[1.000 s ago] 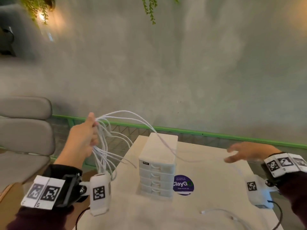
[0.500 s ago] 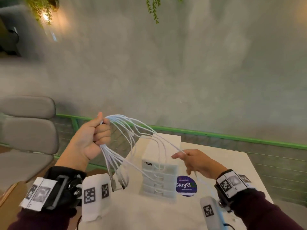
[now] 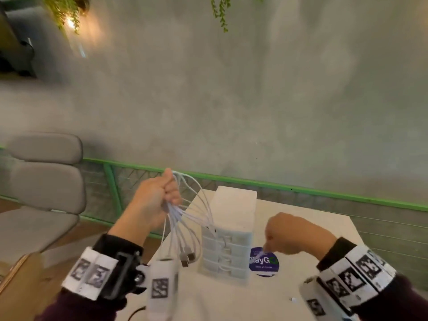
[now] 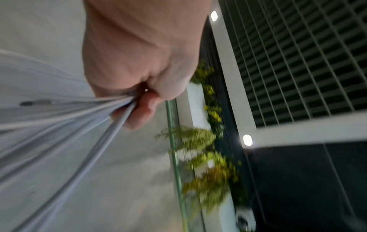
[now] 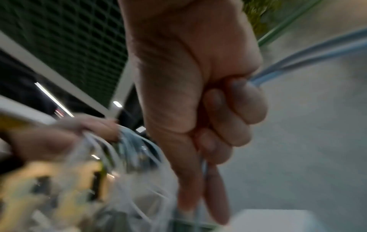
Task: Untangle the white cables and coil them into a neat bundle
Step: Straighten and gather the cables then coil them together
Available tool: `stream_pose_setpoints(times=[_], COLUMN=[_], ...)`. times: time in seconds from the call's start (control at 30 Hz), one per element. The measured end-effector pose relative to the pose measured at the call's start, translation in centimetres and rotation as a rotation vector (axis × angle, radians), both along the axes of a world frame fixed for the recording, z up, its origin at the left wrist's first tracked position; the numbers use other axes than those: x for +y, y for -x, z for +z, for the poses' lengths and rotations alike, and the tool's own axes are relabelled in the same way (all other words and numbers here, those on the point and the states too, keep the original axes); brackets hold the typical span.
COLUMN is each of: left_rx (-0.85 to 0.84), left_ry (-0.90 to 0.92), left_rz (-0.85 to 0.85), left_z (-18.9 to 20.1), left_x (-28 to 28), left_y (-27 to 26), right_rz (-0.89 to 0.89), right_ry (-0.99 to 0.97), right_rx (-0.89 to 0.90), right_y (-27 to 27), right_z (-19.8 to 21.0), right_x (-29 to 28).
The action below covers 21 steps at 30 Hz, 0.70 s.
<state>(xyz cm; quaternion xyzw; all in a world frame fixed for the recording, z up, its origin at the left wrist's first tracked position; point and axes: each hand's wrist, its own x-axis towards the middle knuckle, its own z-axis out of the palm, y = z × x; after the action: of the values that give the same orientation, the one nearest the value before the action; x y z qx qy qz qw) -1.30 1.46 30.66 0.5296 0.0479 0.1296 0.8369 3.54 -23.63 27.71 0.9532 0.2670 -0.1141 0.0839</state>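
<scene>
My left hand (image 3: 159, 195) is raised above the table's left edge, its fist closed round a bunch of white cables (image 3: 185, 218). The loops arch out of the fist's top and hang down below it, with plug ends (image 3: 187, 257) dangling near the drawer unit. In the left wrist view the cables (image 4: 65, 122) fan out from under the curled fingers (image 4: 143, 109). My right hand (image 3: 287, 235) is lower, over the purple sticker, fingers curled round a white strand (image 3: 262, 251). The right wrist view shows cable (image 5: 309, 50) leaving that fist (image 5: 228, 109).
A small white drawer unit (image 3: 229, 230) stands on the pale table (image 3: 301, 228) between my hands. A purple round sticker (image 3: 264, 262) lies beside it. A grey padded chair (image 3: 39, 181) is at the left, a green railing (image 3: 301, 188) behind, then a grey wall.
My right hand swept in from the far right, took a strand near the drawer unit and pulled it down over the sticker. The left hand kept its hold and shifted slightly right.
</scene>
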Motion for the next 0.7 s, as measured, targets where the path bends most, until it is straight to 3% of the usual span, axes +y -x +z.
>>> stream_pose_setpoints(times=[0.1,0.23,0.33,0.43,0.57,0.7], left_rx=[0.065,0.060,0.053,0.091,0.210,0.273], left_ry=[-0.379,-0.539,-0.651,-0.779,-0.602,-0.562], left_rz=[-0.005,0.031,0.156,0.177,-0.053,-0.100], left_z=[-0.8,-2.3,-2.9,-2.9,-3.8,-4.3], left_x=[-5.2,-7.6,-7.7,-8.5,-8.6,-4.9], left_y=[-0.2,-0.5,-0.3,-0.2,-0.5,0.0], right_rz=[0.164,0.159,0.045,0.011,0.039,-0.068], right_ry=[-0.087,-0.231,-0.563,-0.806,-0.835,-0.771], right_rx=[-0.073,-0.131,-0.020,0.171,0.240,0.053], right_y=[2.9,2.7,1.9,1.8,0.5,-2.8], right_z=[2.4,4.6,4.6,4.2,4.9,6.9], right_x=[3.8,6.1,5.3,5.0,4.1,-0.9])
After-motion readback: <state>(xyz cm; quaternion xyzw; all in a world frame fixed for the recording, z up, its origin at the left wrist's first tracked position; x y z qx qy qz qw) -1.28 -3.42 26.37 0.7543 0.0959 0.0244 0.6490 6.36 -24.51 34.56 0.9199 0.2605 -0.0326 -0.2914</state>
